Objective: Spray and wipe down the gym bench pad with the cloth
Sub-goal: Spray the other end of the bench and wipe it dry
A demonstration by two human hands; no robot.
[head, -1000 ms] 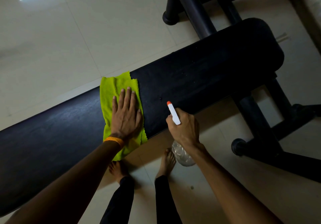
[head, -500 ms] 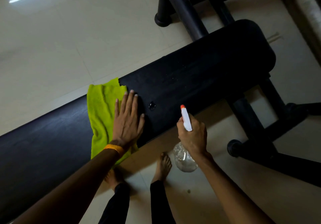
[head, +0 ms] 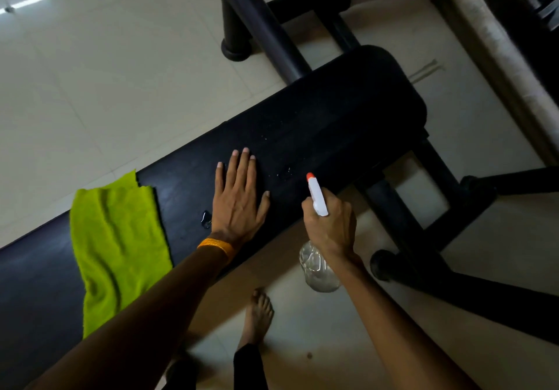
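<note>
The black bench pad (head: pixel 332 123) runs diagonally from lower left to upper right. A lime-green cloth (head: pixel 118 244) lies draped across it at the left, with no hand on it. My left hand (head: pixel 239 199) rests flat on the bare pad to the right of the cloth, fingers spread, holding nothing. My right hand (head: pixel 331 223) grips a clear spray bottle (head: pixel 317 265) with a white, orange-tipped nozzle, held just off the pad's near edge and pointing at the pad. Small droplets glisten on the pad near the nozzle and by my left wrist.
Black steel bench legs and a floor bar (head: pixel 453 271) stand at the right, more frame tubes (head: pixel 263 26) at the top. My bare foot (head: pixel 257 314) is on the pale tiled floor below the pad. A dark sign and ledge (head: pixel 496 41) fill the upper right.
My left hand has left the cloth and slid right onto the bare pad. The cloth stays behind at the left. The bottle hand has kept its grip near the pad's edge.
</note>
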